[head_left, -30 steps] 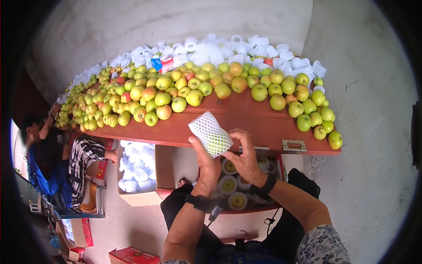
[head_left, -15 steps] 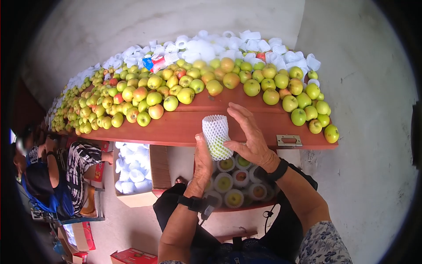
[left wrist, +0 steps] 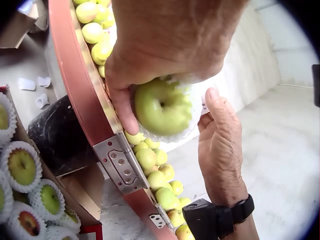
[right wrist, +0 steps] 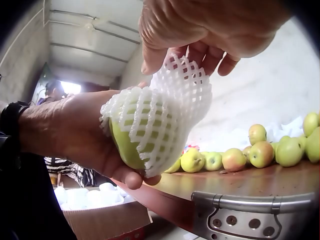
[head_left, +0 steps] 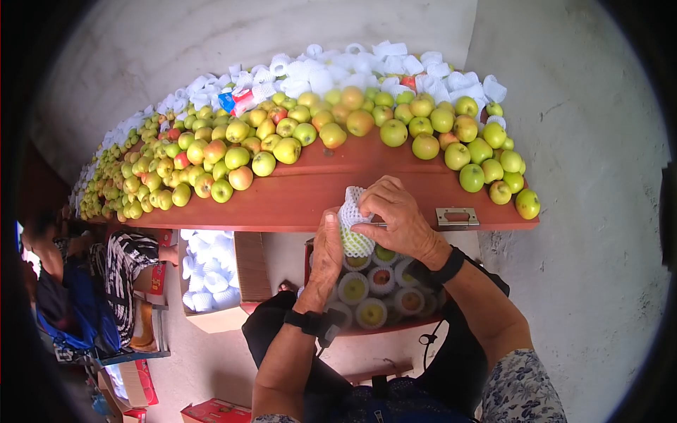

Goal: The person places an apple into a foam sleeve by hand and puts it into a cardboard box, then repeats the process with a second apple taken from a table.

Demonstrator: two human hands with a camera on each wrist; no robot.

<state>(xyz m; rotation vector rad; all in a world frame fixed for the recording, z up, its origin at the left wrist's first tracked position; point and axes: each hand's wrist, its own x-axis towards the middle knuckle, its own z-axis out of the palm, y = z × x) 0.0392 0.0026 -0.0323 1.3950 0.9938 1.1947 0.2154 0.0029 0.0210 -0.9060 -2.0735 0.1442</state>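
A green apple sits inside a white foam net, its bare end showing in the left wrist view. My left hand grips the netted apple from the left and below, fingers wrapped round it. The upper part of the net stands loose above the apple and bends over. My right hand pinches that loose upper rim; in the right wrist view its thumb is on the near side with the fingertips behind the mesh. Both hands are above the near edge of the reddish-brown board.
Loose apples and white foam nets pile along the board. Below its edge stands a box of netted apples. A carton of foam nets is to the left, near a seated person. Metal hinges line the edge.
The netted apple has turned upright in my left hand. My right hand opened away from it, then came back over the top, and the net's upper part is now squeezed and bent.
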